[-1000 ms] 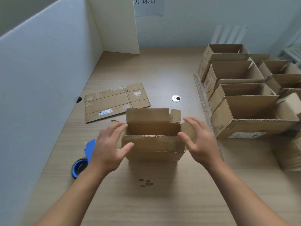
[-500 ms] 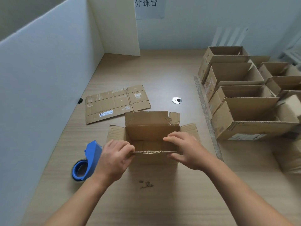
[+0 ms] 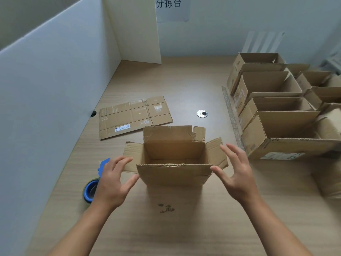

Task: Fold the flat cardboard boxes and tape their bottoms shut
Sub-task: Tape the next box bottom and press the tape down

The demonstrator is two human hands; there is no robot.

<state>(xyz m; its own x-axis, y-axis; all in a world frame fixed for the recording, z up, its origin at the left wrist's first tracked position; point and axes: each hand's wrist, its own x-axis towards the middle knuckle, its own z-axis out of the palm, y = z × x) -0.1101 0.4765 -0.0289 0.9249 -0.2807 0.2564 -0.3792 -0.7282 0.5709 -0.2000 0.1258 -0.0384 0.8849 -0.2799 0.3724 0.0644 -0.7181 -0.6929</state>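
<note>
Item: opened box (image 3: 173, 174), flaps up, stood on table (image 3: 184, 233) between left hand (image 3: 110, 183) and right hand (image 3: 238, 176), both spread wide and empty; step judged flap-folding, next needing side flaps closed, then tape dispenser (image 3: 89, 190).

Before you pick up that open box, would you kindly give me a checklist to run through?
1. Hands free: ok. The left hand and right hand are open, empty, flanking the open box.
2. Box upright, top flaps spread: ok.
3. Bottom taped: cannot tell; it faces the table.
4. Tape dispenser handy: ok, on the table beside the left hand.
5. Next flat cardboard ready: ok, lying behind the box.
</note>
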